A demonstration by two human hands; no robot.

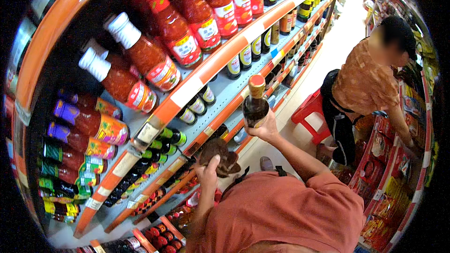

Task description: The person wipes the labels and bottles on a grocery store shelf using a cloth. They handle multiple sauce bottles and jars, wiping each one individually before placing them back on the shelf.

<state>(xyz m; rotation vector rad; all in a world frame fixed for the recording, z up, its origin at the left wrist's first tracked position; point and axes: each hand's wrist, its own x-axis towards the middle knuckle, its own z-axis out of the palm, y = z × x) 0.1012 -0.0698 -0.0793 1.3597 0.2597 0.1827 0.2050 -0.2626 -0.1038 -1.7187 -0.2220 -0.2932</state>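
Observation:
My right hand [265,127] is wrapped around a dark glass sauce bottle [256,107] with a red-topped cap. The bottle is raised over the aisle, its neck pointing up in the picture, and my fingers hide part of its lower body. Lower and to the left, my left hand [208,174] grips a crumpled dark brown cloth [218,154], with the thumb lying on top. Short dark bottles [197,106] with pale oval labels stand on the shelf beyond the cloth. Nearer the top, red sauce bottles [175,38] line the upper shelf.
Orange-edged shelving [197,93] runs along my left. White-capped sauce bottles [153,59] and purple-capped jars [95,124] fill its near end. At right, a person [365,73] reaches into the opposite shelves [390,168], beside a red plastic stool [311,114] on the pale floor [309,80].

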